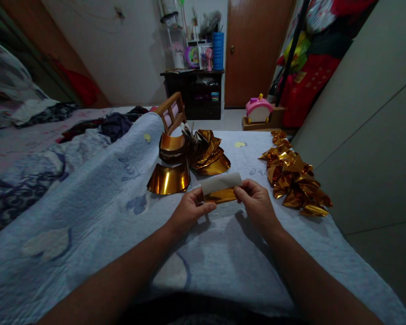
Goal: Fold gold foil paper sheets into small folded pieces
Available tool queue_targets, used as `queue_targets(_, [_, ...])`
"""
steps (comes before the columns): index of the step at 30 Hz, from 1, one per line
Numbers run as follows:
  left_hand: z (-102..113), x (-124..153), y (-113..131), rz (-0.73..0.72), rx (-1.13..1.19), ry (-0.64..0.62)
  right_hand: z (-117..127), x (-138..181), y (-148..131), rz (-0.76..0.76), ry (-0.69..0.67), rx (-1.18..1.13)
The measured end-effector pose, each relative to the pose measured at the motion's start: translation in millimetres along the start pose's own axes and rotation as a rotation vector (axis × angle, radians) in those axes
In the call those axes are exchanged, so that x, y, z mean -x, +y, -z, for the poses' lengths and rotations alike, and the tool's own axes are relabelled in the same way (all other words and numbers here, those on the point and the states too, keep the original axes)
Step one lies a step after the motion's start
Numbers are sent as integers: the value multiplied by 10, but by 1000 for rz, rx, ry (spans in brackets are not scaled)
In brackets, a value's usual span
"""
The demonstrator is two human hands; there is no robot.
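Observation:
Between both hands is a sheet of gold foil paper [221, 195], its shiny gold side folded up along the near edge and its white back [221, 182] showing behind. My left hand [188, 208] pinches the left end, thumb over the fold. At the right end my right hand [256, 201] grips it between thumb and fingers. Just beyond lie stacks of flat, curved gold foil sheets [169, 179], with more fanned out [212, 159] behind. A heap of folded gold foil pieces [292, 174] lies to the right.
A pale blue quilted cover [219, 266] lies under everything. A wooden chair-like frame [172, 110] stands past the stacks. Clothes [117, 126] lie at the left. A dark cabinet [192, 90], a pink toy case [259, 109] and a brown door [253, 54] are at the back.

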State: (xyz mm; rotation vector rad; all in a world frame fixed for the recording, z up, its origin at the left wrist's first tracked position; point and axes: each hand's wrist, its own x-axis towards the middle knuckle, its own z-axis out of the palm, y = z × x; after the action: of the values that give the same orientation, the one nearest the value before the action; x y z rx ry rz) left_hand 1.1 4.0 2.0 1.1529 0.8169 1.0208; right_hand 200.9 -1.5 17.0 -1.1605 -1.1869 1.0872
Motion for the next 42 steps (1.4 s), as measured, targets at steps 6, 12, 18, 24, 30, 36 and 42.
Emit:
queue_targets(6, [-34, -20, 7, -27, -42, 132, -33, 1, 42, -58, -20, -52])
queue_targets(12, [-38, 1, 10, -51, -34, 170, -52, 1, 40, -124, -25, -78])
queue_targets(18, [-17, 28, 1, -87, -84, 218, -69, -2, 93, -162, -30, -102])
queue_targets(24, [3, 70, -23, -159, -258, 268, -85, -7, 119, -182, -46, -142])
queue_targets(30, [22, 117, -21, -328, -532, 312, -105, 1, 98, -226, -93, -196])
queue_targets(36, [-18, 145, 55, -418, -621, 325, -101, -4, 147, -274, -97, -206])
queue_targets(42, [-28, 149, 41, -323, -456, 319, -102, -9, 163, -266, -97, -192])
